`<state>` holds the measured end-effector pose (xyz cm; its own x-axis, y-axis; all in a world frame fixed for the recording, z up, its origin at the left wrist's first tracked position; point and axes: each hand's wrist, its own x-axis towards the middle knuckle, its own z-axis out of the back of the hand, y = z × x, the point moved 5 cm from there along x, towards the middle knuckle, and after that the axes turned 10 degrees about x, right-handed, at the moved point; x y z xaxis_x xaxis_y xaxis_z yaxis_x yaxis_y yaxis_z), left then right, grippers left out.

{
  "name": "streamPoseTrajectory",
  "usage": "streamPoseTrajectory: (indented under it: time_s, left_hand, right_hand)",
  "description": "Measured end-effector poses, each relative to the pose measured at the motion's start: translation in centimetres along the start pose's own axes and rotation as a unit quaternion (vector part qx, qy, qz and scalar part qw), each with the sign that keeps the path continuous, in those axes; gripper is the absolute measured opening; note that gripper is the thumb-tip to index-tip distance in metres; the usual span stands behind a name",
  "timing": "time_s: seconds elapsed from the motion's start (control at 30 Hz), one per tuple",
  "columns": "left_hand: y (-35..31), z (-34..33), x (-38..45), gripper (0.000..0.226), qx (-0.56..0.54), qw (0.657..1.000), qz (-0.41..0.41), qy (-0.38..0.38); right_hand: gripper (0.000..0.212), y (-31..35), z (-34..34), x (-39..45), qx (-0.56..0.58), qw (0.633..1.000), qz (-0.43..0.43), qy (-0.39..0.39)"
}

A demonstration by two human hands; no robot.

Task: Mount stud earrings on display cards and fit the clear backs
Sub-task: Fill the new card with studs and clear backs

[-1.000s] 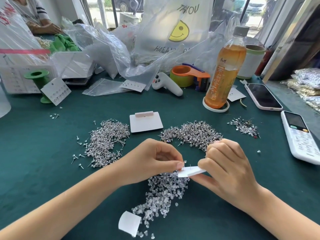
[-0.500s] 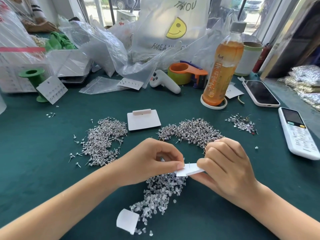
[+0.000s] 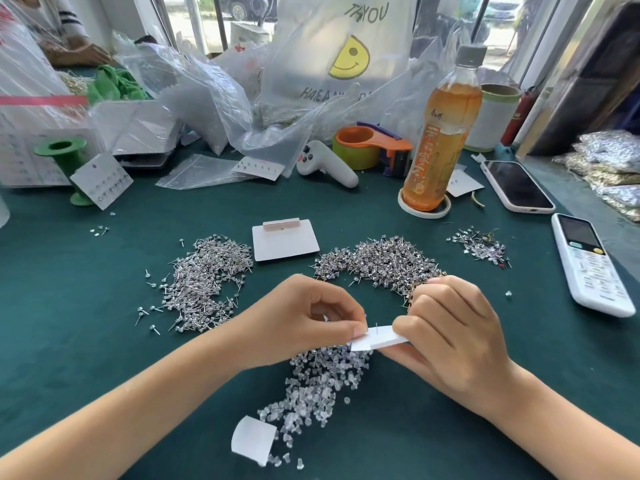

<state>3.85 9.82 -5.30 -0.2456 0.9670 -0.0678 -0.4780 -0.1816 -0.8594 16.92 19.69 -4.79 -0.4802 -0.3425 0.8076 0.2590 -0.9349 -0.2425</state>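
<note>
Right hand grips one end of the thin white display card above the clear backs near the table's front edge, left hand pinching its other end by a protruding stud post; light, bendable, best held by the edges

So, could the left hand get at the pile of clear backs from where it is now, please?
Probably yes. The left hand hovers just above the pile of clear backs with nothing between them, but its fingers pinch the display card, which the right hand also holds, so it must let go first.
</note>
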Motion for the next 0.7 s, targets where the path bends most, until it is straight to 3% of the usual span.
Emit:
streamPoseTrajectory:
  time_s: [0.7]
  left_hand:
    - [0.26, 0.65, 0.03, 0.006, -0.065, 0.996, 0.035, -0.042]
  right_hand:
    - [0.033, -0.34, 0.02, 0.13, 0.002, 0.999, -0.032, -0.030]
